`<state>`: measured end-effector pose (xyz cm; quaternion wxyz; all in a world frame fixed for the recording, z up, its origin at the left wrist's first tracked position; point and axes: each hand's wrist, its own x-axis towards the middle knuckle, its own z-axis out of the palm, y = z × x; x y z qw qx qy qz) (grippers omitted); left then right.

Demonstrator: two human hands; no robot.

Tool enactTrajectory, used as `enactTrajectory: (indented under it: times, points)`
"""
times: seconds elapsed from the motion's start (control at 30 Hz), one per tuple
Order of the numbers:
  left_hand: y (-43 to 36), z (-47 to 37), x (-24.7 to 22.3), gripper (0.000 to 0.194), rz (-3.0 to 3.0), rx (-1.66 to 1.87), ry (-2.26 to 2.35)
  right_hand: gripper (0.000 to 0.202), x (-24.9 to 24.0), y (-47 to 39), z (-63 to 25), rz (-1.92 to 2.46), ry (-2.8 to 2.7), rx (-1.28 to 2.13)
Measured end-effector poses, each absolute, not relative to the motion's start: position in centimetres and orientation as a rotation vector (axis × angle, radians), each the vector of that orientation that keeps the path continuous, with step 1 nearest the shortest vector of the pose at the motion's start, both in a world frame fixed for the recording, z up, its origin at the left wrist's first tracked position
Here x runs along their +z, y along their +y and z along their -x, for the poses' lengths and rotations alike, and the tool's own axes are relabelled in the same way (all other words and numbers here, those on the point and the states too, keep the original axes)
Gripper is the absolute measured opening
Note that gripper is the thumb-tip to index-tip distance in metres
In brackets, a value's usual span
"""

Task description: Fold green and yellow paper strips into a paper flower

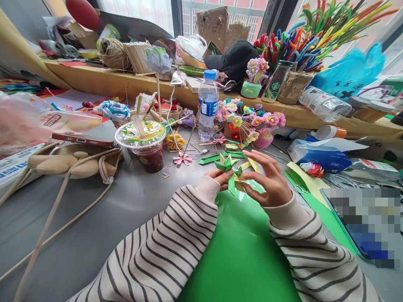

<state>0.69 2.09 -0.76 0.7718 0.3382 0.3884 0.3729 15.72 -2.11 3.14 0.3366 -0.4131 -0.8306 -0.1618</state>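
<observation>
A folded paper flower with green and pale yellow pointed petals is held up between my hands, over the green sheet. My left hand grips it from the left, fingers closed on its lower petals. On the other side my right hand pinches a petal between thumb and a finger, while the upper fingers stretch out. Just behind lie green folded paper strips on the grey table. Part of the flower's underside is hidden by my fingers.
A lidded drink cup, a water bottle and crocheted flowers stand behind. Scissors and a blurred tablet or phone lie at right. A beige bag with long straps sits at left. A glossy green sheet spreads below my arms.
</observation>
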Motion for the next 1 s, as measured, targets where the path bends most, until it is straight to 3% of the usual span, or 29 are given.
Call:
enactTrajectory:
  times: [0.2,0.37,0.67,1.0]
  points:
    - [2.4,-0.8,-0.6,0.022,-0.652,0.743,0.777,0.005,2.9,-2.0,-15.5,1.048,-2.113,-0.28]
    - [2.2,-1.1,-0.2,0.035,-0.612,0.737,0.754,0.005,1.8,-1.7,-15.4,1.2,-1.922,-0.227]
    - [1.8,-1.3,-0.2,0.016,-0.765,0.721,0.844,0.005,0.7,-1.7,-15.0,1.282,-1.91,-0.312]
    - [2.1,-1.4,-1.0,0.016,-0.873,0.657,0.786,0.012,0.1,-1.3,-15.1,1.299,-1.901,-0.159]
